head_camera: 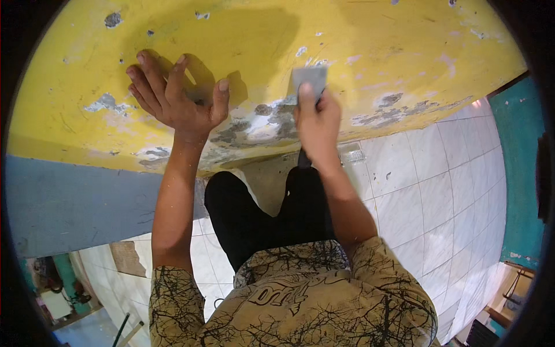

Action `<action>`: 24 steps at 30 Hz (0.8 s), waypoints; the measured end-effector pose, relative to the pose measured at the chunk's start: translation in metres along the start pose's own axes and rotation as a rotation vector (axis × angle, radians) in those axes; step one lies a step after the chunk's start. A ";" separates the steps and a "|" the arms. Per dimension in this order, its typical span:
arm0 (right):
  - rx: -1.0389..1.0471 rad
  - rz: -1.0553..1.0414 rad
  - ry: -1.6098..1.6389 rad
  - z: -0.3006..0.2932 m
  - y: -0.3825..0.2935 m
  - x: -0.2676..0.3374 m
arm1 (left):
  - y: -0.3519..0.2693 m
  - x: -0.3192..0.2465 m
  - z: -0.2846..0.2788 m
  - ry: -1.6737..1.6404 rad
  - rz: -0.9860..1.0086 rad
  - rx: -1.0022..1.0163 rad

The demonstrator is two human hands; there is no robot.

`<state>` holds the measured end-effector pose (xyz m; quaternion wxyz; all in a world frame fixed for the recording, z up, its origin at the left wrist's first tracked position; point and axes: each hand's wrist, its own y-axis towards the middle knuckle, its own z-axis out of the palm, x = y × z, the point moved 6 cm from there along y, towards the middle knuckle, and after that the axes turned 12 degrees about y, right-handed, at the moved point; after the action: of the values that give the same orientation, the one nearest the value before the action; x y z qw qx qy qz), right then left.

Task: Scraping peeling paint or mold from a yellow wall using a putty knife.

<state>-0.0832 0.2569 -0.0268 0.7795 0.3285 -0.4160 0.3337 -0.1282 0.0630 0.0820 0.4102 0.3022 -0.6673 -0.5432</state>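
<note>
My right hand (320, 119) grips a putty knife or flat scraper with a grey rectangular blade (310, 77). The thumb lies along the blade, whose edge meets the yellow painted wall (386, 39) beside a chipped spot. My left hand (182, 97) is spread, palm towards the wall, with its fingers apart and nothing held. The fingers appear to rest on the paint and cast a shadow there. Between and below my hands, a peeled patch (273, 119) shows grey and white plaster. The scraper's handle is mostly hidden by my right hand.
White tiles (433, 182) cover the floor to the right, up to a teal wall (518, 173). A grey-blue painted surface (82, 204) adjoins the yellow wall at left. My knees (225, 195) are close below the wall. Thin rods (125, 332) show at lower left.
</note>
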 end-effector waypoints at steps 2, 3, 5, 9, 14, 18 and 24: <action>-0.033 0.092 0.009 -0.008 -0.011 -0.029 | -0.004 -0.001 0.003 0.003 -0.007 0.044; -0.037 0.092 0.014 -0.008 -0.012 -0.027 | -0.003 -0.002 0.003 0.000 -0.001 0.045; 0.019 0.056 0.016 -0.004 -0.008 -0.019 | -0.001 -0.001 0.001 -0.017 -0.005 0.029; -0.029 -0.019 -0.023 0.004 0.013 0.017 | 0.002 -0.002 -0.001 -0.035 0.021 0.009; -0.058 0.071 0.029 -0.005 -0.004 -0.014 | -0.005 -0.001 0.002 -0.004 0.003 0.056; -0.012 -0.015 -0.097 -0.002 0.011 0.006 | 0.001 -0.001 0.001 -0.021 -0.003 0.057; -0.014 0.061 -0.058 -0.012 -0.007 -0.023 | -0.006 -0.001 0.003 -0.011 0.001 0.063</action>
<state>-0.0823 0.2568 -0.0532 0.7589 0.3196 -0.4507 0.3447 -0.1310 0.0638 0.0758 0.3972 0.3115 -0.6867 -0.5232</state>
